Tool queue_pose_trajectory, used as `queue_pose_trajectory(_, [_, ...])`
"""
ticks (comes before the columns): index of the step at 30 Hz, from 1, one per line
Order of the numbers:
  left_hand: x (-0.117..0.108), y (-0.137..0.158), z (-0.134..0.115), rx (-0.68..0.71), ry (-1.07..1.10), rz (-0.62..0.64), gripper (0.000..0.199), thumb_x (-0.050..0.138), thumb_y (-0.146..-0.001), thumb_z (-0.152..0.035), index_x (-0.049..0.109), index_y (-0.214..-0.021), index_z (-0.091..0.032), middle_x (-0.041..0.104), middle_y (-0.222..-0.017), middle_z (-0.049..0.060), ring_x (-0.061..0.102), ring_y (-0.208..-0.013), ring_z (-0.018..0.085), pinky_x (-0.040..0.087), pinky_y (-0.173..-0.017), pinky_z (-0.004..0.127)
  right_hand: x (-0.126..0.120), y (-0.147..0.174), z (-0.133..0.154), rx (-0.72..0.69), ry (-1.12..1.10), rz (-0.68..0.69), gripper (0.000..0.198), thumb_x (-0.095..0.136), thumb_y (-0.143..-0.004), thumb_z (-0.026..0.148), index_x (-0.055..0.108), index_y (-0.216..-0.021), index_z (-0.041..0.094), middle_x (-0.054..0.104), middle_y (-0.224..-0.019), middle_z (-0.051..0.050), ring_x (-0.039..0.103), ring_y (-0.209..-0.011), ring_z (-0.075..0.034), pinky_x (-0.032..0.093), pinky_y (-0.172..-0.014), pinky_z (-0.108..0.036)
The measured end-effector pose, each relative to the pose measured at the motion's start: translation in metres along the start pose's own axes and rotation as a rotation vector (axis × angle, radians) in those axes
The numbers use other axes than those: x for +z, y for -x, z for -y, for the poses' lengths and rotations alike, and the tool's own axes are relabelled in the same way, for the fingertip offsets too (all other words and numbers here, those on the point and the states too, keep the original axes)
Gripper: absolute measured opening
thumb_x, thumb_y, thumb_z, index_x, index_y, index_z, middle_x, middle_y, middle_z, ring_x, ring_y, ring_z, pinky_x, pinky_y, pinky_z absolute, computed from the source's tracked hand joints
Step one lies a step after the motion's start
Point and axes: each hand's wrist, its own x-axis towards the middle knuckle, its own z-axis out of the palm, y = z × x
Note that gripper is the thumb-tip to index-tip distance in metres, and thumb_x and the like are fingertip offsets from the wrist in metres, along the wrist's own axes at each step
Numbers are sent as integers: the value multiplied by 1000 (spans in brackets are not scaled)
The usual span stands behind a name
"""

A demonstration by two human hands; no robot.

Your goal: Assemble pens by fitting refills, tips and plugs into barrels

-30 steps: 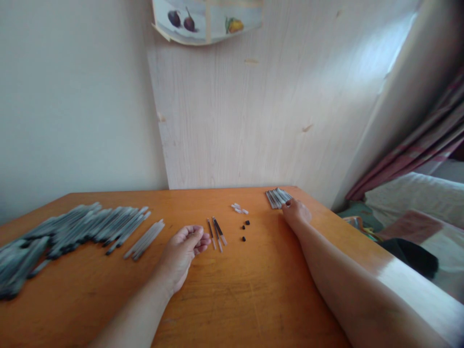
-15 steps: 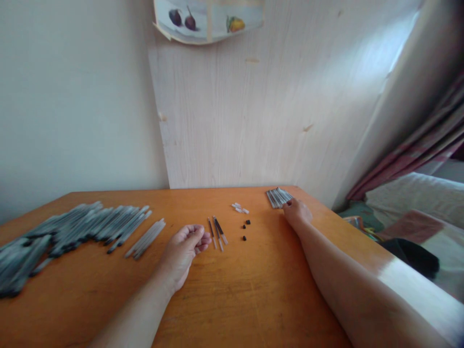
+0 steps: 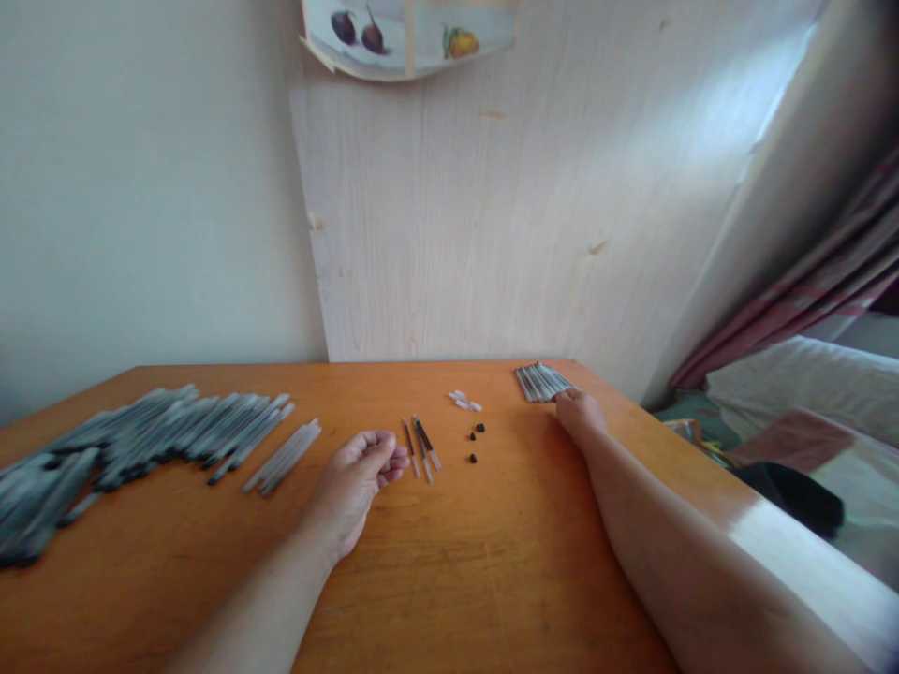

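Touching, or nearly so, at the far row: the right hand [image 3: 580, 414] is at the right end of the neat row of pens [image 3: 537, 383], by the back of the table [image 3: 435, 580]. From so far away, I can't tell if it pinches a pen or has let go.
Left hand: this hand [image 3: 361, 468] is curled, with thumb and finger close together. I can't see if something small is tucked inside.
Thin sticks: the part-black sticks [image 3: 424, 459] lie just beside the left fingertips. A small bump from that hand could knock them crooked.
Black bits: three little black bits [image 3: 473, 459] lie between the hands. I think a dragging arm could sweep them away.
Clear bits: these short bits [image 3: 462, 404] sit behind the black ones. A brushing sleeve or wrist could mix the two.
Neat row: a push from the side could make the pens roll apart.
Clear tubes: these tubes [image 3: 285, 456] lie near the big pile of pens [image 3: 140, 440]. If the pile slid, they might get muddled.
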Motion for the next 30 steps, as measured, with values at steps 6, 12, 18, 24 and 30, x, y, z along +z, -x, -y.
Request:
queue_pose_trajectory(6, [1,1,-1,0,6,-9,33,76,-71,-34,59,-93,-15,69,-85,8,65,-77,16,49,-74,30,2,-2,0,-6,6,-5,42,38,-86,37,75,-96,19,70,-101,-13,64,-94,-25,47,-74,-30])
queue_pose_trajectory(12, [0,0,0,3,-4,-4,31,73,-74,-34,58,-93,-15,69,-86,8,65,-79,16,49,-74,29,3,-2,0,-7,-7,-13,42,38,-86,36,75,-96,19,71,-99,-11,64,-92,-23,46,-73,-29])
queue_pose_trajectory(18, [1,0,-1,1,-6,-3,30,72,-76,-34,58,-95,-15,69,-85,7,65,-78,16,49,-74,29,1,1,2,9,-29,-55,43,36,-87,38,74,-93,19,70,-99,-12,63,-90,-23,45,-72,-29])
queue_pose_trajectory(24, [2,2,-3,3,19,-14,30,74,-73,-32,58,-92,-15,69,-83,7,65,-77,16,49,-74,29,-9,11,17,-29,-53,-137,44,35,-88,38,72,-96,18,70,-99,-13,61,-91,-24,42,-71,-29])
queue_pose_trajectory(30, [1,2,-5,23,30,-21,31,75,-72,-33,59,-91,-15,69,-84,8,65,-78,17,50,-75,31,-18,29,47,-177,-76,-179,42,33,-90,36,71,-96,19,70,-98,-13,61,-89,-24,41,-71,-30])
